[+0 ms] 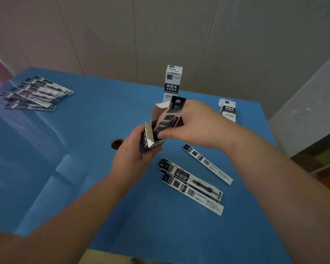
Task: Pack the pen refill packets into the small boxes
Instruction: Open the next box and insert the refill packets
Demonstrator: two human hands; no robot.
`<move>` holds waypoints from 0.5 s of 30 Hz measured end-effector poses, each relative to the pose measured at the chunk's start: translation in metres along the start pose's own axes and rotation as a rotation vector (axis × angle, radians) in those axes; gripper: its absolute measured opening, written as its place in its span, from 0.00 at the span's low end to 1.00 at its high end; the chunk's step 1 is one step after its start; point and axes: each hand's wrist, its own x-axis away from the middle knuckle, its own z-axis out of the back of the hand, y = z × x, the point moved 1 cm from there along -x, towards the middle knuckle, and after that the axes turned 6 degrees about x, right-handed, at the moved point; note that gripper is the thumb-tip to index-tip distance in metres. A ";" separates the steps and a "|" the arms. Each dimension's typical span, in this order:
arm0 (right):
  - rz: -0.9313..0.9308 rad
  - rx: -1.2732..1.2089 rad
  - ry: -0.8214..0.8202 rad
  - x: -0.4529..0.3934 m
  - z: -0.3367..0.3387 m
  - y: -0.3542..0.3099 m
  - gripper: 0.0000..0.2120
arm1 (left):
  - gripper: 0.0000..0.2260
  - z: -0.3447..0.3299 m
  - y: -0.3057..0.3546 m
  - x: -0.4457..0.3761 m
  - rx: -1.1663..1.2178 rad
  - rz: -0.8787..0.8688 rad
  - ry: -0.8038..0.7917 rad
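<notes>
My left hand (133, 155) grips a small open box (150, 139), its top flaps raised, above the blue table (84, 130). My right hand (194, 124) pinches a refill packet (171, 115) whose lower end is inside the box mouth, with the upper end sticking up. Three loose refill packets lie on the table below my right forearm: one single (208, 164) and two overlapping (192, 185). A fanned pile of several packets (34, 93) lies at the far left.
A closed small box (172, 80) stands upright behind my hands. Another small box (228, 109) stands at the table's right edge. A round hole (117, 143) in the tabletop sits just left of my left hand. Walls rise behind and to the right.
</notes>
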 end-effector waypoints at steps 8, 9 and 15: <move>-0.050 0.031 0.187 0.007 -0.007 0.002 0.05 | 0.23 0.000 -0.002 0.000 -0.003 -0.006 -0.007; -0.046 0.086 0.140 0.005 -0.011 -0.001 0.04 | 0.23 -0.001 -0.003 0.000 -0.010 -0.010 -0.009; -0.051 0.096 0.097 0.007 -0.005 -0.006 0.07 | 0.18 0.000 -0.001 -0.002 0.007 -0.022 -0.025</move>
